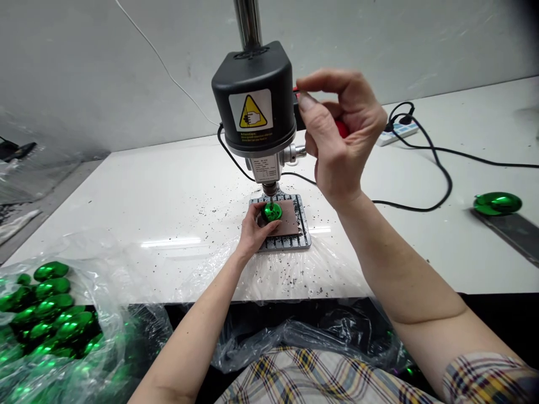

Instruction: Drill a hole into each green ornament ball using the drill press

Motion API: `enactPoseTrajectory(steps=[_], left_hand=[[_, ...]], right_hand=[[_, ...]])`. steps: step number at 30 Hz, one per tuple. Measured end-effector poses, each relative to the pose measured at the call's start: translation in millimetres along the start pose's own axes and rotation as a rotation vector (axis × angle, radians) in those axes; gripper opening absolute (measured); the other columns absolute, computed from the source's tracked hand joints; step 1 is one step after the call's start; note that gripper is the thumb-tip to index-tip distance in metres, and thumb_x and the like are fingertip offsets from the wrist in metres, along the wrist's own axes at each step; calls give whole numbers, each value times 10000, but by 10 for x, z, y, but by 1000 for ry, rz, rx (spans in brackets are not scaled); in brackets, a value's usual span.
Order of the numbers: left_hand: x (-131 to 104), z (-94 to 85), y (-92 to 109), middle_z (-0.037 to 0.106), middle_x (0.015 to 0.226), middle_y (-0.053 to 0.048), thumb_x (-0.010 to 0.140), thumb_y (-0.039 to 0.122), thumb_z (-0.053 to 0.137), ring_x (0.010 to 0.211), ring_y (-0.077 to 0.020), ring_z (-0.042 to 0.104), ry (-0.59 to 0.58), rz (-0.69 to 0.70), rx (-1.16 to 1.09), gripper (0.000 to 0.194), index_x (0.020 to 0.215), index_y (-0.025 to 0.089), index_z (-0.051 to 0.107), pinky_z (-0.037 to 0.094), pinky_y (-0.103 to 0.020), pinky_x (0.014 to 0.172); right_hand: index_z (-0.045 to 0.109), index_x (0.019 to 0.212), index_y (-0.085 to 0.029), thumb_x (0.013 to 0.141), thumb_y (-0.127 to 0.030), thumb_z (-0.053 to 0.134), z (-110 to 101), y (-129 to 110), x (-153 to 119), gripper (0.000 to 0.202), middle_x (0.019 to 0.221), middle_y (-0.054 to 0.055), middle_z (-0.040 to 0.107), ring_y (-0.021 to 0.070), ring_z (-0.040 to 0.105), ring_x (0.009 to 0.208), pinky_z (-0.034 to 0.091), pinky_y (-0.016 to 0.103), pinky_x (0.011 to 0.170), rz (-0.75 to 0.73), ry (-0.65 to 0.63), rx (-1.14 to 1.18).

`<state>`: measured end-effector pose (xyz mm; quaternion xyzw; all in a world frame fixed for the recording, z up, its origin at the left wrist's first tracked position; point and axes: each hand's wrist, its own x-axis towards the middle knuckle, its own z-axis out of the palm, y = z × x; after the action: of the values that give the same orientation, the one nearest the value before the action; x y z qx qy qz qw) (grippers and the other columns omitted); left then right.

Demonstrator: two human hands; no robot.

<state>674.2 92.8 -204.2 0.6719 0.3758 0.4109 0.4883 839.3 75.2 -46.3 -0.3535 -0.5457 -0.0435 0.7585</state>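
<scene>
A black bench drill point(252, 101) with a yellow warning label stands over a slotted metal base plate point(304, 233). On the base lies a brown board point(289, 219), and on it a shiny green round piece point(273, 211) sits below the drill's chuck point(270, 189). My left hand point(255, 230) holds this piece from its left side, thumb in front and fingers behind. My right hand point(343, 123) is raised at the drill head's right side, its fingers curled around a red knob point(342, 129), thumb and forefinger near a red switch area.
Many green shiny pieces point(53, 289) fill a clear plastic bag at the lower left. Another green piece point(497, 203) rests on a dark strip point(511, 233) at the right. A power strip point(398, 134) and black cables lie behind. Dark shavings dot the white table point(168, 185).
</scene>
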Motion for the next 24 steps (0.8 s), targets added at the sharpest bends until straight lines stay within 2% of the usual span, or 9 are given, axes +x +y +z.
enactPoseTrajectory(steps=[2, 6, 11, 14, 17, 19, 21, 24], left_hand=[[4, 16, -3, 677, 1127, -80, 680, 326, 875, 1083, -248, 625, -10, 8, 4, 552, 1136, 210, 587, 480, -408, 989], [28, 83, -56, 665, 1155, -90, 699, 350, 861, 1098, -251, 618, 5, -7, -2, 578, 1184, 206, 581, 466, -419, 1020], [64, 46, -141, 655, 1219, -91, 762, 398, 805, 1157, -242, 611, 27, -58, -148, 566, 1240, 209, 568, 447, -407, 1062], [81, -6, -166, 654, 1253, -94, 785, 422, 780, 1190, -242, 600, 32, -69, -189, 566, 1264, 207, 567, 433, -403, 1084], [79, -13, -159, 652, 1267, -96, 796, 423, 769, 1199, -240, 599, 24, -63, -189, 570, 1281, 206, 562, 432, -399, 1090], [63, 11, -141, 652, 1262, -95, 780, 403, 786, 1197, -245, 603, 7, -48, -170, 576, 1277, 209, 570, 436, -401, 1087], [41, 49, -119, 655, 1246, -95, 741, 366, 824, 1182, -254, 610, -13, -22, -125, 588, 1255, 208, 587, 443, -405, 1078], [15, 104, -96, 660, 1216, -90, 699, 325, 862, 1153, -255, 615, -13, 14, -57, 592, 1219, 213, 601, 452, -409, 1064]], right_hand=[[598, 1036, -276, 985, -453, 539, 3, -10, -40, 194, 948, 20, 617, 94, 338, 501, 288, 283, 449, -33, 25, -3], [587, 1000, -269, 962, -275, 534, 26, -24, 4, 64, 940, -4, 632, 86, 328, 483, 268, 286, 443, -66, 33, 63], [556, 981, -260, 916, -172, 524, 56, -33, 228, 113, 1022, -23, 643, 78, 367, 477, 287, 271, 429, 23, -33, 115], [537, 953, -252, 956, -263, 535, 73, -2, 349, 11, 1037, -4, 645, 97, 455, 523, 335, 275, 430, 77, -79, 40], [524, 947, -269, 992, -523, 515, 83, 32, 394, 259, 956, -4, 646, 125, 535, 609, 391, 268, 460, 101, -109, 4], [532, 942, -281, 964, -621, 515, 88, 45, 389, 341, 850, -8, 635, 141, 559, 645, 406, 265, 456, 122, -108, 18], [553, 923, -284, 937, -622, 552, 92, 47, 376, 338, 764, -6, 610, 154, 572, 655, 405, 270, 437, 148, -78, 38], [588, 912, -285, 925, -478, 598, 93, 33, 360, 194, 746, 0, 601, 156, 575, 637, 386, 271, 411, 186, -36, 33]])
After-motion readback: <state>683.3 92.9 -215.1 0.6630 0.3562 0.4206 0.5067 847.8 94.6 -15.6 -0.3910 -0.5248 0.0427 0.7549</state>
